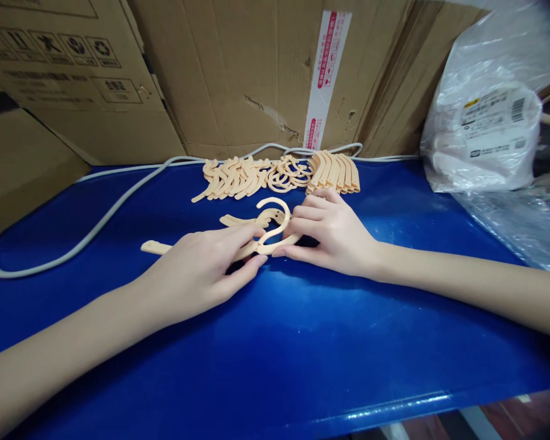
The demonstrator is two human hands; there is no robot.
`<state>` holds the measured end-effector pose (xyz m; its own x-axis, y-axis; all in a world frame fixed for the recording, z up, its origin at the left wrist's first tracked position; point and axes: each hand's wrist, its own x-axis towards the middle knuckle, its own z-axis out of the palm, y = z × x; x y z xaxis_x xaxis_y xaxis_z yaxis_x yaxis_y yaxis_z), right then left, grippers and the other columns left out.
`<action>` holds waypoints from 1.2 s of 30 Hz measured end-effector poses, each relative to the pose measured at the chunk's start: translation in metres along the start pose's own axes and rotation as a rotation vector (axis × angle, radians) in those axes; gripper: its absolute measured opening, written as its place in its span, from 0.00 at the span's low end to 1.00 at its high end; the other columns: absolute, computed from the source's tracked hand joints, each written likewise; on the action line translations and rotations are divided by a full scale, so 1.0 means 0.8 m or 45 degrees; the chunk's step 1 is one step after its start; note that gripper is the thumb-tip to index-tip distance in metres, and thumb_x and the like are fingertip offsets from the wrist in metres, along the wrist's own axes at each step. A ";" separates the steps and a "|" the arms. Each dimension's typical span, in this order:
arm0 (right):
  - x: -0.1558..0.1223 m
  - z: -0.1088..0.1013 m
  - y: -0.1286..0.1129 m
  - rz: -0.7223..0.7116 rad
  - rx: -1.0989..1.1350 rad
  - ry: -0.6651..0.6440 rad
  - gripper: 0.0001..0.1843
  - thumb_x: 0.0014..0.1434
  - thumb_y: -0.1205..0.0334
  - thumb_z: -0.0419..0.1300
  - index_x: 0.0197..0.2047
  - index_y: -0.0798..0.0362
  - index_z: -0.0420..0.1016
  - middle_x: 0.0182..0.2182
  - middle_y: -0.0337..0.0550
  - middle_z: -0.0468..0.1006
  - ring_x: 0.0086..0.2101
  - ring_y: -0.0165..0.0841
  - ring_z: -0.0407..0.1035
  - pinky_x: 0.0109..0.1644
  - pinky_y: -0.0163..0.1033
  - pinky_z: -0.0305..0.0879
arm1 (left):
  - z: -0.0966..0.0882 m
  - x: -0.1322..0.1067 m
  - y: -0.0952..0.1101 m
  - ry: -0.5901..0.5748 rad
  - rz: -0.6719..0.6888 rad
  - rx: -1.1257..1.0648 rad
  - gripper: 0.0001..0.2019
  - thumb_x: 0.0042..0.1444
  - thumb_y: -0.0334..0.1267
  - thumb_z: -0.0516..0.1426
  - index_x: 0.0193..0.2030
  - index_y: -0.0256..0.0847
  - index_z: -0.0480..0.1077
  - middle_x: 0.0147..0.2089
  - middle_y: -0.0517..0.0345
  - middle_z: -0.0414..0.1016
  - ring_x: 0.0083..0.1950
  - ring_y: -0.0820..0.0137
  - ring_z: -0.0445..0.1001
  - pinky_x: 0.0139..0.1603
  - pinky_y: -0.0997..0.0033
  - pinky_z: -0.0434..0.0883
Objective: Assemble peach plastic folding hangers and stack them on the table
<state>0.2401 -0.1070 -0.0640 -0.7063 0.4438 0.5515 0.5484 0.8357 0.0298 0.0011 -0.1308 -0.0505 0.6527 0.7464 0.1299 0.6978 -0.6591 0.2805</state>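
Note:
Both my hands grip a beige plastic clothes hanger [281, 228] above the blue table, its curved hook standing up between them. My left hand [197, 269] is closed round the hanger's left arm, whose end pokes out past the knuckles. On the other side, my right hand [332, 235] pinches the right arm close to the hook. Just behind lies a loose hanger piece [236, 220], partly hidden by the held hanger. Farther back are a pile of hanger arms [233, 177], a heap of hooks [288, 173] and a neat row of curved arm pieces [334, 171].
Cardboard boxes [247, 73] wall off the back and left of the blue table [302, 354]. A white cable [105, 220] runs along the left and rear. At right sits a labelled plastic bag [481, 134], with clear plastic film [522, 214] spread before it.

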 end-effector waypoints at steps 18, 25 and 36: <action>0.000 0.004 0.003 0.257 -0.024 0.124 0.22 0.62 0.39 0.60 0.41 0.51 0.72 0.47 0.49 0.77 0.50 0.44 0.65 0.60 0.53 0.55 | 0.001 0.003 0.001 0.071 -0.089 -0.008 0.22 0.68 0.52 0.45 0.53 0.40 0.71 0.38 0.54 0.79 0.33 0.62 0.77 0.32 0.67 0.66; -0.001 0.002 0.002 0.213 0.048 0.140 0.17 0.64 0.46 0.61 0.45 0.51 0.70 0.49 0.51 0.76 0.51 0.44 0.67 0.55 0.51 0.59 | 0.000 0.004 0.003 0.044 -0.131 0.019 0.21 0.67 0.53 0.45 0.46 0.41 0.71 0.36 0.54 0.79 0.33 0.60 0.78 0.32 0.67 0.65; -0.001 0.001 0.004 0.017 0.144 0.076 0.14 0.70 0.55 0.54 0.47 0.55 0.75 0.29 0.39 0.76 0.32 0.34 0.64 0.42 0.42 0.55 | 0.001 0.002 0.003 0.092 -0.078 0.017 0.19 0.68 0.51 0.46 0.45 0.42 0.71 0.35 0.56 0.79 0.31 0.64 0.76 0.30 0.69 0.63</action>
<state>0.2416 -0.1046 -0.0652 -0.6698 0.4377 0.5998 0.5009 0.8626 -0.0702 0.0039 -0.1311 -0.0504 0.5860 0.7897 0.1815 0.7401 -0.6128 0.2770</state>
